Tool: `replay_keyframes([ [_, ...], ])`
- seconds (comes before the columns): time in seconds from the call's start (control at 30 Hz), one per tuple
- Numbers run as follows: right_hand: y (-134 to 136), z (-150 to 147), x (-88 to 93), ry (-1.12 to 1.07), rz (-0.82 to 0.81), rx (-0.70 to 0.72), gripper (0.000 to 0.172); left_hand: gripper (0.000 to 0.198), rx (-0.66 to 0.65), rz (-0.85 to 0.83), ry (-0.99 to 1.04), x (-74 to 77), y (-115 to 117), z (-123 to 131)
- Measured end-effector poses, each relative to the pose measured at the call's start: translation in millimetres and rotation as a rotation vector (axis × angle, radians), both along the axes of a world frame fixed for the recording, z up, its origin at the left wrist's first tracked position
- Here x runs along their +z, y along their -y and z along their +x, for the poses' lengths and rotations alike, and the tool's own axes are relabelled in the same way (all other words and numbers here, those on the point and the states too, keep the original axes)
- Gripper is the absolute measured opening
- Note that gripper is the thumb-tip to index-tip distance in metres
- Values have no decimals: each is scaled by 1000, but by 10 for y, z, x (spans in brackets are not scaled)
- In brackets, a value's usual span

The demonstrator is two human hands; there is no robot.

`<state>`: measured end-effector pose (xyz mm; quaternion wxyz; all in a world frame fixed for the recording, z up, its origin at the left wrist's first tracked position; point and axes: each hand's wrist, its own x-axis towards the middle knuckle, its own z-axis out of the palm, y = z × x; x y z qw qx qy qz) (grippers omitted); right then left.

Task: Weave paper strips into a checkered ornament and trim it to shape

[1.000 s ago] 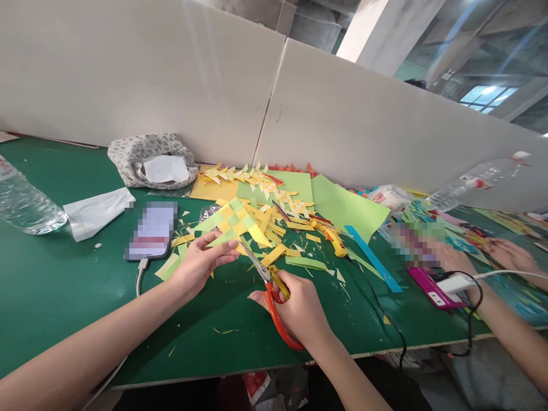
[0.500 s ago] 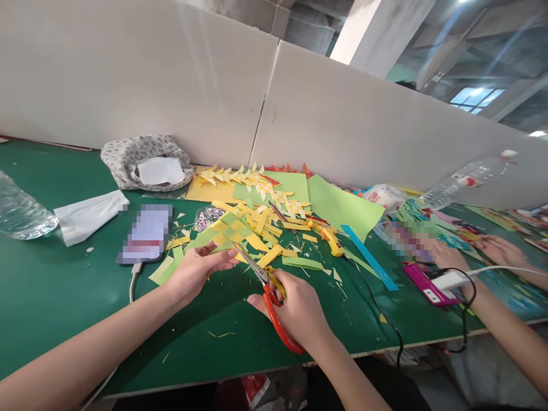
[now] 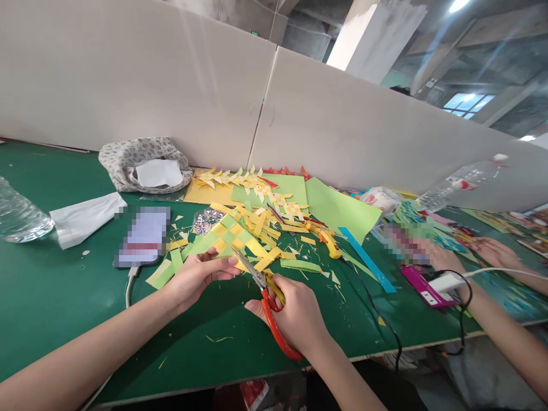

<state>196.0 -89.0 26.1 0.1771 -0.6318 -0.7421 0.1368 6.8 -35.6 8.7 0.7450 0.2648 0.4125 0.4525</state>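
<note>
Along the far edge of the green table runs a pale partition. Close to that edge, left of its middle, sits a patterned cloth bag; right of its middle, a light-green sheet lies slanted. By the middle of the near edge, the right hand is wrapped around the handles of the scissors, thumb sticking out to the left. Farther in, the left hand pinches thumb and fingers together on the lower edge of a woven paper piece, yellow and green. The blades reach that edge just beside the left fingertips; whether they bite into it, I cannot tell. Toward the table's left end lies a phone, cable attached; toward the right end, near the front edge, a purple power strip. Between them rests a yellow glue gun, with paper scraps beside it.
</note>
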Motion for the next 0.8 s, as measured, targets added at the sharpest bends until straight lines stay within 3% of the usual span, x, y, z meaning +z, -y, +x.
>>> replay_keyframes([
  [0.27, -6, 30, -18, 38, 55, 9, 41, 22, -53, 138, -25, 3, -17, -11],
  [0.8, -40, 26, -73, 64, 109, 14, 41, 22, -29, 128, -13, -24, -12, 1],
])
